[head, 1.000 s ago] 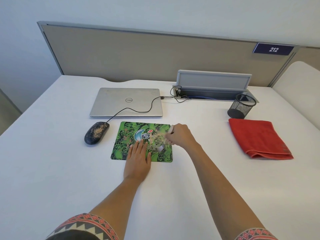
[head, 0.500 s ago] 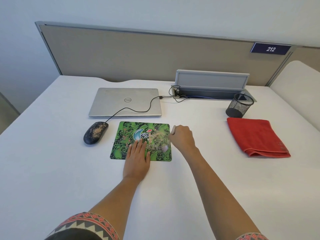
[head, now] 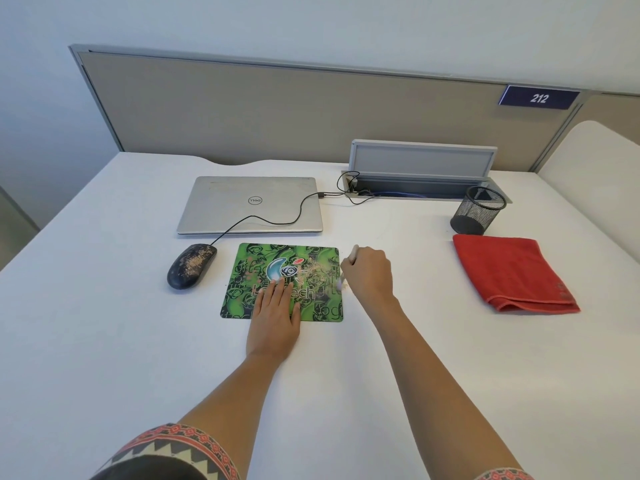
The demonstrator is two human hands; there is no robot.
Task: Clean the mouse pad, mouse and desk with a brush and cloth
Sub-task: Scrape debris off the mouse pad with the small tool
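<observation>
A green patterned mouse pad [head: 249, 271] lies on the white desk [head: 138, 341], with tan crumbs scattered on its right half. My left hand [head: 275, 317] lies flat, fingers apart, on the pad's front edge. My right hand [head: 369, 273] grips a small pale brush [head: 353, 253] at the pad's right edge; the bristles touch the pad near the hand and are blurred. A black wired mouse [head: 191, 266] with tan dust on top sits left of the pad. A folded red cloth [head: 512, 273] lies at the right.
A shut silver laptop [head: 251, 204] lies behind the pad, the mouse cable running across it to a cable tray [head: 422, 168]. A black mesh pen cup [head: 479, 210] stands behind the cloth. A grey partition closes the desk's far side.
My right hand with the brush swept from the pad's middle to its right edge and stays there. Crumbs have shifted right. My left hand has stayed put.
</observation>
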